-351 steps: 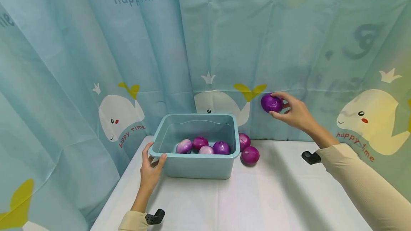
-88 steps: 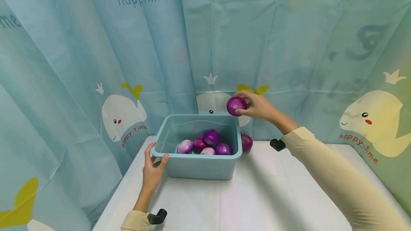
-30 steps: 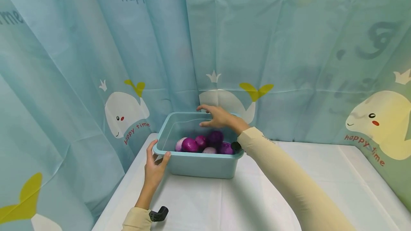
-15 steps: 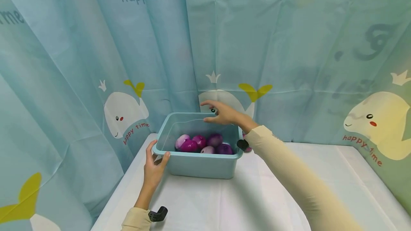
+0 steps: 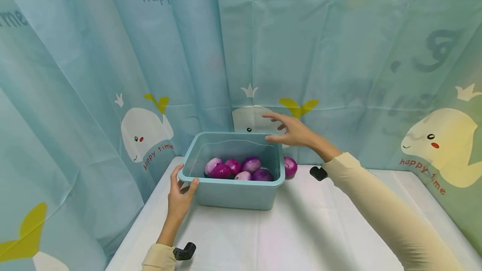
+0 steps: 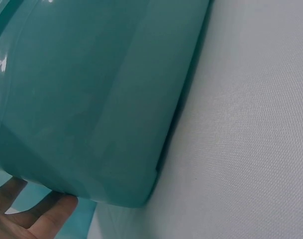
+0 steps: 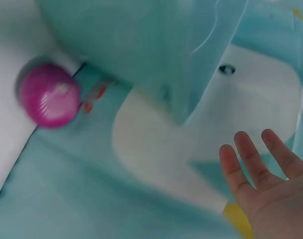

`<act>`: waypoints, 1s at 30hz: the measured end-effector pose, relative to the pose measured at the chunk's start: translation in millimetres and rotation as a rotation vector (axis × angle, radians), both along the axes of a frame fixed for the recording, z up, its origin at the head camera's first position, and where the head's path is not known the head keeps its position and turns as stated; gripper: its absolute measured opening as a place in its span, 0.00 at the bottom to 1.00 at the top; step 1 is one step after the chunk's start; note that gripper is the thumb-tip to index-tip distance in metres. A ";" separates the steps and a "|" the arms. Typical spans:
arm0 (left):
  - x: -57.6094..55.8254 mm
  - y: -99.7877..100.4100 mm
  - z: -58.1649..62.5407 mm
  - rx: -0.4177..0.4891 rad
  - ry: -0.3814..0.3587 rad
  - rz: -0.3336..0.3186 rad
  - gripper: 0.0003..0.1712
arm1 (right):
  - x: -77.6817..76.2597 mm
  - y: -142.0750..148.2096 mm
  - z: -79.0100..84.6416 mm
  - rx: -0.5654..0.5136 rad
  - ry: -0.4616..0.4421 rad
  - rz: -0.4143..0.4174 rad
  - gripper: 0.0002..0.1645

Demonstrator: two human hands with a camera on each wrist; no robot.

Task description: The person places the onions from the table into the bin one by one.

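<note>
A light blue plastic bin (image 5: 233, 195) stands on the table with several purple onions (image 5: 250, 164) inside, some deep purple and some paler. My left hand (image 5: 179, 200) holds the bin's front left corner, thumb at the front rim and fingers along the left side. In the left wrist view its fingertips (image 6: 66, 201) touch the bin's wall. Over the back right rim hovers my right hand (image 5: 295, 132), fingers spread and nothing in them. One more onion (image 5: 290, 167) lies on the table just right of the bin; the right wrist view shows this onion (image 7: 50, 95) whole.
A white cloth covers the table (image 5: 324, 221). Behind and left of it hangs a blue-green curtain (image 5: 286, 53) printed with whales, close to the bin's back. Black wrist devices (image 5: 184, 251) are on both of my wrists.
An onion that my right hand carried has been let go into the bin. My empty right hand has since moved right, revealing the onion beside the bin. My left hand keeps its hold.
</note>
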State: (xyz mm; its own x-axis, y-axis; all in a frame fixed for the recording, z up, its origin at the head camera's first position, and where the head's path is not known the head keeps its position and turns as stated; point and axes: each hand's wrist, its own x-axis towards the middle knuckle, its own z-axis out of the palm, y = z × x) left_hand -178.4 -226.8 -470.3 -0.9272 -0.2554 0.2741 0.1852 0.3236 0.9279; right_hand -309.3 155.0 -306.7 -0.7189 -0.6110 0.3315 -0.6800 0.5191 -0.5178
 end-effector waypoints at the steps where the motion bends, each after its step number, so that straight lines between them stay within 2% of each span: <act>1: -0.1 0.3 0.0 -0.002 -0.001 0.000 0.42 | 0.7 7.0 -1.3 -0.001 0.011 -0.013 0.46; 11: 0.0 1.3 1.6 0.001 0.015 -0.003 0.41 | 7.1 67.0 -15.6 0.020 0.024 -0.111 0.44; 21: 1.3 2.0 1.4 -0.020 0.035 0.005 0.40 | 11.9 88.5 -25.1 0.055 -0.011 -0.194 0.43; 25: 0.4 1.0 0.6 -0.014 0.030 0.002 0.41 | 12.6 90.3 -41.0 0.068 -0.032 -0.219 0.44; 30: 0.0 1.1 -0.3 -0.005 0.028 -0.006 0.41 | 11.9 90.8 -72.1 0.054 -0.064 -0.225 0.44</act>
